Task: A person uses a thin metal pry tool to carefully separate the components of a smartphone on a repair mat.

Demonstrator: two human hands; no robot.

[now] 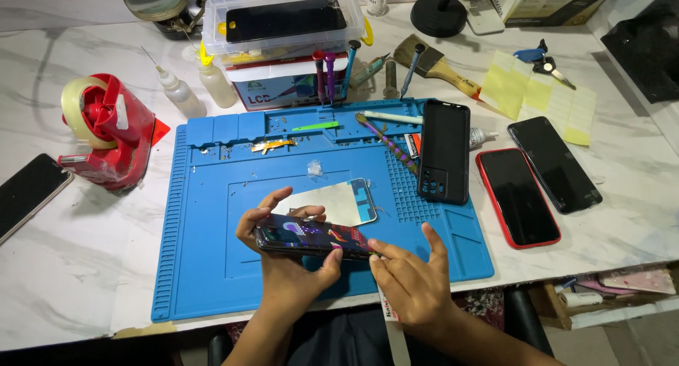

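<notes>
I see bright, even overhead light, soft shadows under my hands (339, 260), faint glare on the marble left of them, mild edge bending, sharp focus throughout, dark below.

A blue mat (205, 267), a red tape dispenser (113, 132), a red-rimmed phone (518, 196), pale yellow sheets (537, 97), white marbled table (71, 267).
</notes>
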